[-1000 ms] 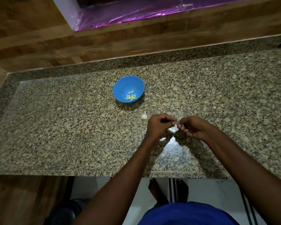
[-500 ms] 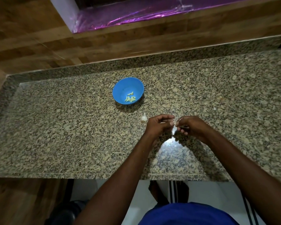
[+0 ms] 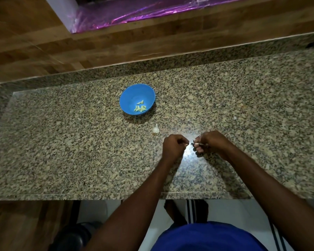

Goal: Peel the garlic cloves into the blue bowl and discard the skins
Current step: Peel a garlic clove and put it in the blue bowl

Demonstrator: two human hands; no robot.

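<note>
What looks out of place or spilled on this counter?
Nothing spilled. The blue bowl sits upright with peeled cloves inside. One garlic piece lies loose on the counter, and a small pale fleck, perhaps skin, sits right of it.

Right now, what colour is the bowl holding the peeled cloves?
Bright blue; the bowl shows best in the head view.

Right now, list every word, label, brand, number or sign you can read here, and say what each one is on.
None: no readable text anywhere in this view.
The blue bowl is plain, with no mark or label.
The granite counter, the wooden wall and the purple foil carry no writing.
Nothing readable shows on the piece between the left hand and right hand.
</note>
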